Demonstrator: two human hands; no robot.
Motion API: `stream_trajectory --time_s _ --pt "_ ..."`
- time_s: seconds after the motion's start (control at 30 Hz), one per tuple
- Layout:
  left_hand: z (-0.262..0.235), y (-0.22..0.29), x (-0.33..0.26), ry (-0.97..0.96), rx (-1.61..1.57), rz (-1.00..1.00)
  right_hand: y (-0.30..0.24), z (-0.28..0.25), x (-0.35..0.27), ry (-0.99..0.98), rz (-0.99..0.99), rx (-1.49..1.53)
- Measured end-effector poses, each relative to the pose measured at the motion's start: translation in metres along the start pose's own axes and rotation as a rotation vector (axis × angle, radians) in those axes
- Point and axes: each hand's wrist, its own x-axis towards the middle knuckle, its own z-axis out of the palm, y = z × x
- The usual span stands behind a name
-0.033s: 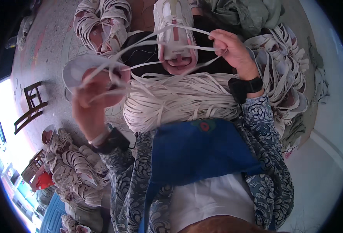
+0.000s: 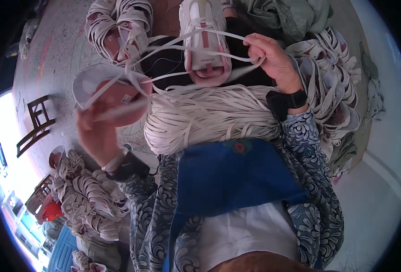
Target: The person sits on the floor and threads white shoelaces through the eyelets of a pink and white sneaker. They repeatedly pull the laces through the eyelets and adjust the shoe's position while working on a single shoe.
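White flat shoelaces (image 2: 227, 34) stretch in loose loops between my two hands. My right hand (image 2: 273, 56), up at the right, pinches lace strands between thumb and fingers. At the left, my left hand (image 2: 97, 136) is blurred by motion; a strand runs to its fingers. Between them a white and pink shoe upper (image 2: 207, 54) stands with its pink-edged opening toward me, and the laces cross in front of it. Another pink and white shoe piece (image 2: 119, 102) lies beyond my left hand, partly behind the laces. A thick bundle of white laces (image 2: 209, 118) rests across my lap.
Laced shoe uppers are heaped at the far left (image 2: 119, 31), the right (image 2: 332, 81) and the near left (image 2: 91, 195). Grey-green cloth (image 2: 291, 16) lies at the back right. A dark wooden frame (image 2: 39, 122) stands at the left. A blue apron (image 2: 236, 177) covers my front.
My left hand has shifted slightly left, and the strands near it have swung with it. My right hand has stayed nearly still, its grip unchanged.
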Motion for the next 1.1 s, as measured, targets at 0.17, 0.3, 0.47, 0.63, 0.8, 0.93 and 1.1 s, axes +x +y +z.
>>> stream_trajectory --time_s 0.17,0.3,0.47,0.63,0.8,0.93,1.1 --pt "-0.020 0.025 0.004 -0.416 -0.398 0.099 -0.003 -0.026 0.008 0.081 0.051 0.451" --pt "-0.069 0.072 0.013 -0.219 -0.691 0.124 0.007 -0.069 0.015 0.167 0.064 0.587" --pt "-0.098 0.111 -0.013 -0.032 -0.420 0.553 0.018 -0.101 0.021 0.309 0.054 0.488" --pt "-0.166 0.156 -0.048 0.425 -0.146 0.777 0.014 -0.118 0.022 0.466 0.043 0.088" --pt "-0.221 0.148 -0.090 0.801 0.134 0.652 0.027 -0.146 0.030 0.530 -0.040 -0.473" --pt "-0.236 0.129 -0.109 0.909 0.253 0.540 -0.011 -0.115 0.035 0.554 -0.129 -0.844" --pt "-0.211 0.111 -0.108 0.894 0.520 0.413 -0.008 -0.117 0.042 0.465 -0.176 -1.007"
